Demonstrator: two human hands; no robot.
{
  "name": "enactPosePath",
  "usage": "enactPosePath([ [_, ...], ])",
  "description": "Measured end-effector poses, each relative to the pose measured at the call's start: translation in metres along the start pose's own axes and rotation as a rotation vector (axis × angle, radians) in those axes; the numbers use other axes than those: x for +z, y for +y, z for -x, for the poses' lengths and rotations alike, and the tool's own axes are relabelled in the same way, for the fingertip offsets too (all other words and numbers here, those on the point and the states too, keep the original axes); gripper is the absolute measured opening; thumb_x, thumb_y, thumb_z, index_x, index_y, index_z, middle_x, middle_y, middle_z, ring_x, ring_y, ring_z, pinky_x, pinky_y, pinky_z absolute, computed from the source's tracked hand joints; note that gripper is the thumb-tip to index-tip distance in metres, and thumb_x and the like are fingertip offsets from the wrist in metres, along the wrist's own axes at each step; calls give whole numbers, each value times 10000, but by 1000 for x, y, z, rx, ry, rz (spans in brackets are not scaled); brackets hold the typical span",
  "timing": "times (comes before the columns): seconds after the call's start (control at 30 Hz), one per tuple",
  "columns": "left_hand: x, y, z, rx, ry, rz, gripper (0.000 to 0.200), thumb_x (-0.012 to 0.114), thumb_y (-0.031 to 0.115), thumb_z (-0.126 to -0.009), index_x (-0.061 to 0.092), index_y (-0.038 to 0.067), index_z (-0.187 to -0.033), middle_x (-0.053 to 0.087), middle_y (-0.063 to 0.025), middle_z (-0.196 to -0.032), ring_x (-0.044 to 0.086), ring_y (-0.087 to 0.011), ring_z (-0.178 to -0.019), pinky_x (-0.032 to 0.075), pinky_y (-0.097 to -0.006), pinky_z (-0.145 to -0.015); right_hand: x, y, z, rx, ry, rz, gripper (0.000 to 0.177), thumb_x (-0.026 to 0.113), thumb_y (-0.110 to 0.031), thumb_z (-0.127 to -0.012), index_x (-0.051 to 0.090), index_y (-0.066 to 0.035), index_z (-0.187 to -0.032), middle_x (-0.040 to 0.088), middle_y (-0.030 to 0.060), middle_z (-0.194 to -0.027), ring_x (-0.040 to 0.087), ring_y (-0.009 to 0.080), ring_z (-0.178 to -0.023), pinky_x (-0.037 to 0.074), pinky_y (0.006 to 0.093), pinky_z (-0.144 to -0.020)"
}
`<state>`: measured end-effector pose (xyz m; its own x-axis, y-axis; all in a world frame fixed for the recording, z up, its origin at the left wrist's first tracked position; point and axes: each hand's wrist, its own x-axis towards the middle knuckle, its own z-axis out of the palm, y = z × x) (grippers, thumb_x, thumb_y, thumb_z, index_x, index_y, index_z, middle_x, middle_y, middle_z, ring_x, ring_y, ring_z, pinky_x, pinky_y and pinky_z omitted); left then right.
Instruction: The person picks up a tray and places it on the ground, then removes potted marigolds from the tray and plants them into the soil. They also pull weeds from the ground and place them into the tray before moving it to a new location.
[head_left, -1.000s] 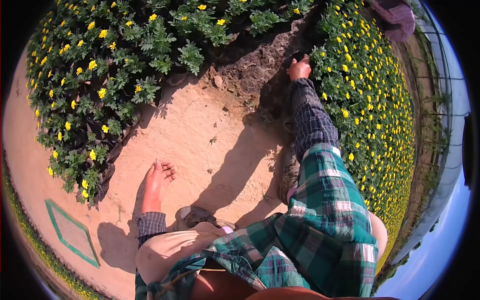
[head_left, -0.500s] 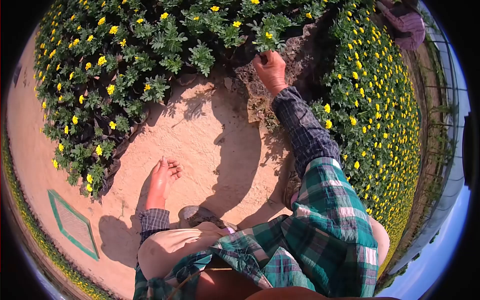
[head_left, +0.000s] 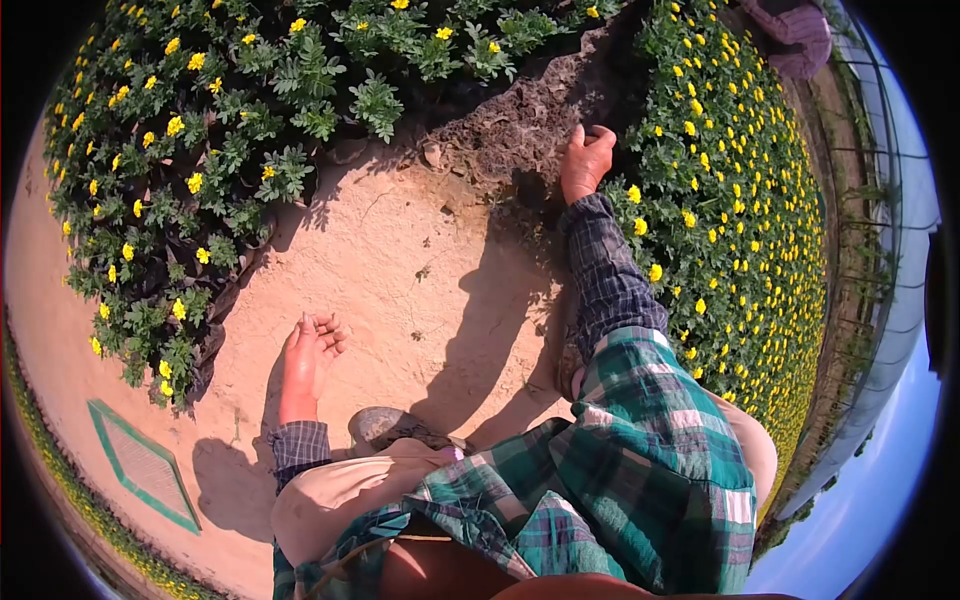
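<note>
The pale ground [head_left: 400, 235] is bordered on two sides by yellow-flowered plants. By one dense mass, the left plants [head_left: 308, 80], the upper left of the view is filled; by another, the right plants [head_left: 720, 225], the right side is covered, and a long pale covered structure [head_left: 868, 340] is seen beyond them. Between the two masses, a patch of dark soil [head_left: 525, 125] is exposed. At the upper right edge, another person [head_left: 803, 40] in a pink sleeve is partly seen beside the right plants. On the lower left, a green-edged panel [head_left: 150, 465] is laid on the ground. Near the left knee, a dusty shoe [head_left: 385, 428] is planted. The right hand [head_left: 585, 165] is held over the edge of the dark soil, just beside the right plants; its thumb and fingers are partly bent, and whether anything is grasped cannot be told. The left hand [head_left: 312, 358] is held released above the pale ground, its fingers loosely curled with nothing between them, well apart from the left plants
</note>
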<state>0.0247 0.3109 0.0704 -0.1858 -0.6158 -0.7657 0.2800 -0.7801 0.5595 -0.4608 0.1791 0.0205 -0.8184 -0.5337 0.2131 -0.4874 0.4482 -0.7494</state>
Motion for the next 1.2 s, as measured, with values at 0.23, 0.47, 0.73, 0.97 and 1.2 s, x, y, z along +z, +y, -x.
enactPosePath([
  [0.23,6,3,-4,-6,-39,-21,434,412,408,-979,476,5,-1125,532,-108,-1024,564,-202,-914,480,-334,-806,-10,67,-50,316,-157,-46,300,601,-73,-846,493,102,-1064,629,169,-783,662,235,-574,540,287,-467],
  [0.47,11,6,0,45,-92,40,432,439,399,-970,478,-4,-1121,546,-120,-1031,569,-215,-913,494,-360,-804,-26,-31,39,2,-497,-205,147,629,-75,-862,530,21,-911,622,85,-727,656,132,-590,511,255,-517],
  [0.73,39,4,-4,53,-348,671,580,369,503,-955,452,16,-1258,528,-208,-1223,527,-370,-1123,399,-496,-995,-37,-143,238,-492,-1316,-492,140,679,-53,-812,562,-21,-880,600,87,-762,626,166,-670,487,278,-565],
  [0.97,15,-4,3,140,-199,890,485,379,411,-973,516,11,-1211,581,-158,-1184,551,-310,-1100,411,-491,-984,-54,-162,282,-535,-1458,-450,101,674,-73,-817,601,-36,-875,575,78,-710,573,167,-584,468,271,-546],
  [1.2,5,-5,-6,258,9,846,439,357,429,-984,553,49,-1087,632,-110,-1075,602,-254,-1013,492,-461,-894,-38,-162,288,-366,-1335,-435,103,679,-95,-849,618,-17,-877,575,-15,-728,502,43,-605,431,198,-558],
])
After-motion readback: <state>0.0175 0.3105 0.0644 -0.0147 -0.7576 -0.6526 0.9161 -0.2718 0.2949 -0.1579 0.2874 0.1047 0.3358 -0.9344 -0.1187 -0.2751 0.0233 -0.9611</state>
